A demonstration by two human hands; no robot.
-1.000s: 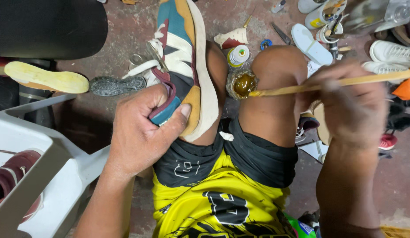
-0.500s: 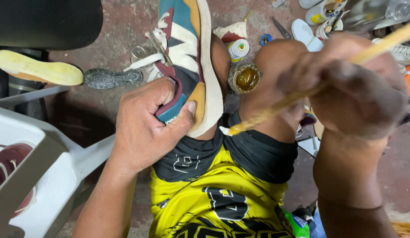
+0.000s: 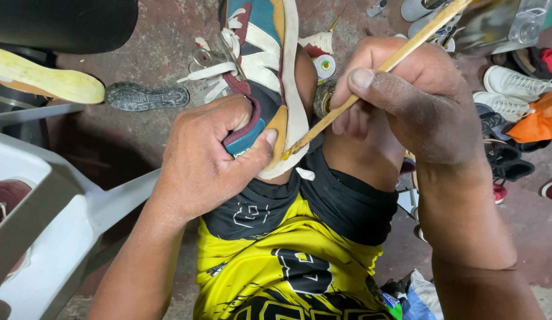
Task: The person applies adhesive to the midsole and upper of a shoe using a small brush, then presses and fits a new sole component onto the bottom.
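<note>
Sneaker point(image 3: 265, 77) first: compared with half a second ago it sits about the same on your left knee, but your right hand point(image 3: 406, 104) has come in closer and the thin wooden stick point(image 3: 371, 77) has swung so its wet tip now touches the heel edge of the sole, just beside your left thumb. A second back the stick lay almost flat across your right knee, well off the shoe.

The shoe's long axis runs away from you, heel toward your lap and toe pointing off past the top of the view. It's tipped on its side, cream sole edge facing right toward the stick, white laces spilling out to the left.

Your left hand point(image 3: 208, 157) is clenched round the heel, fingers tucked into the collar, thumb pressed flat on the orange patch of the sole, wrist coming up from lower left. Your right hand pinches the stick pencil-style, thumb on top, fingers curled under, forearm dropping in from the lower right. The stick slants from upper right down to lower left.

Just past the grip, between your knees, sits a small open tin of glue point(image 3: 324, 98).
</note>
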